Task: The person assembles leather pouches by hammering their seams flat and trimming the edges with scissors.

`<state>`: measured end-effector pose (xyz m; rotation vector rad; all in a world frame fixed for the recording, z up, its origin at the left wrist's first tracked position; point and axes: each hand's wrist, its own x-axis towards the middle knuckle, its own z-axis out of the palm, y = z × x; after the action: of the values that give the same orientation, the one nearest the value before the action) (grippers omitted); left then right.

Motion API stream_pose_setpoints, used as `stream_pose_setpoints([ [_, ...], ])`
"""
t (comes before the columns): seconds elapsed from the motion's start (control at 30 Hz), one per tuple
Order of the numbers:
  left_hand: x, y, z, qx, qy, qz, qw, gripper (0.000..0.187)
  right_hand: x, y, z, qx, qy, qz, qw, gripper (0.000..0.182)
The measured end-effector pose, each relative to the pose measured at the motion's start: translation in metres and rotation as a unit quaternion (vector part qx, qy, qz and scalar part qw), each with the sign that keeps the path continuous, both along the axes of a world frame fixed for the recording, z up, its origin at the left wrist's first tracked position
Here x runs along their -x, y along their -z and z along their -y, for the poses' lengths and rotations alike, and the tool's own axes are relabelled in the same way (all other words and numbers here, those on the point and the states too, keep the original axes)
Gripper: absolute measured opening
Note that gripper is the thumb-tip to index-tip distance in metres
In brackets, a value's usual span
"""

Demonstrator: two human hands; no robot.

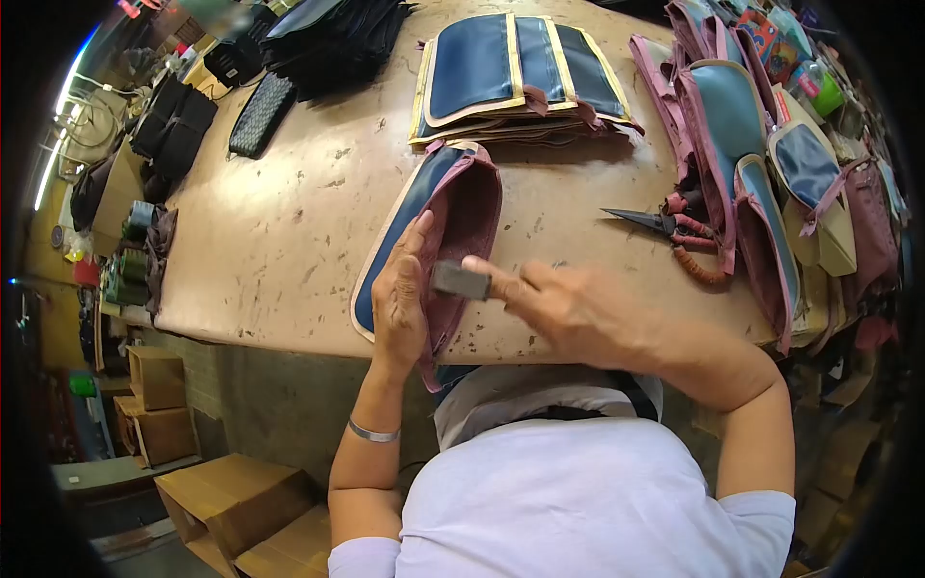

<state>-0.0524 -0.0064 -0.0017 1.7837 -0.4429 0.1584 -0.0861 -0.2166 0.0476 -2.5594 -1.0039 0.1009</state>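
A blue and maroon pouch with a cream edge stands tilted at the table's front edge, its opening turned to the right. My left hand holds the pouch along its side, fingers stretched up beside the maroon lining. In my right hand is a small dark grey rectangular block, gripped at its right end. The block overlaps the pouch opening in this view; its exact kind does not show. Slight blur covers my right hand.
Stacked blue panels with cream edging lie beyond the pouch. Scissors with red-wrapped handles rest to the right, near more blue and maroon pouches. A black patterned case and black stack sit back left. Cardboard boxes stand below.
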Motion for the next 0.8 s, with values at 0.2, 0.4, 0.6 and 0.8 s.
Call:
stream_pose_setpoints([
  [0.2, 0.0, -0.002, 0.0, 0.042, 0.017, -0.019, 0.999, 0.065, 0.007, 0.008, -0.009, -0.006, -0.034, 0.021, 0.999, 0.057],
  [0.4, 0.001, -0.006, 0.002, 0.0, -0.006, -0.059, 0.998, 0.037, 0.001, -0.006, 0.003, -0.005, -0.006, 0.022, 1.0, 0.057],
  [0.6, 0.003, -0.03, 0.011, -0.329, -0.025, 0.123, 0.936, 0.051, -0.019, -0.004, 0.031, 0.002, 0.07, 0.049, 0.996, 0.057],
  [0.8, 0.008, -0.08, -0.025, -0.18, -0.167, 0.037, 0.969, 0.039, -0.018, 0.023, 0.043, 0.123, 0.115, 0.282, 0.945, 0.053],
])
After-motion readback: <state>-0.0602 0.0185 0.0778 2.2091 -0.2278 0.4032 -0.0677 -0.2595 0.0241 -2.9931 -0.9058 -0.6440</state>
